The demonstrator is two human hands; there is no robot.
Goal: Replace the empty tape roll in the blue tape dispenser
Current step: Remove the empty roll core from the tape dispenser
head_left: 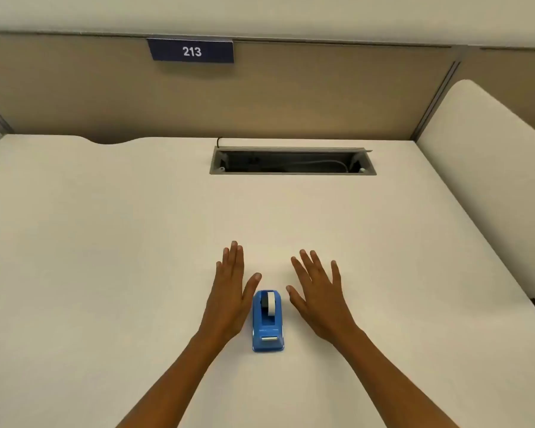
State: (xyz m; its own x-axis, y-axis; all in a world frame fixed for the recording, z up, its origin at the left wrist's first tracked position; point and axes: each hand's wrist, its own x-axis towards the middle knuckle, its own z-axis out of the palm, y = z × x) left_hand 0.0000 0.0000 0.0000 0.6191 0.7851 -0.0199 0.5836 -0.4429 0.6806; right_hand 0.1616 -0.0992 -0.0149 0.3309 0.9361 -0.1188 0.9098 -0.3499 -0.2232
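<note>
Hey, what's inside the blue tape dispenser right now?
A pale roll stands upright in the blue tape dispenser, with a dark hub at its left. The dispenser walls hide its lower half, so how much tape remains is unclear.

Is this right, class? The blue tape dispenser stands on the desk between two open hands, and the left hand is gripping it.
Not quite. The head view shows the left hand open and flat beside the blue tape dispenser, not gripping it. The rest holds: the dispenser stands on the desk between the two open hands, with the right hand on its other side.
</note>
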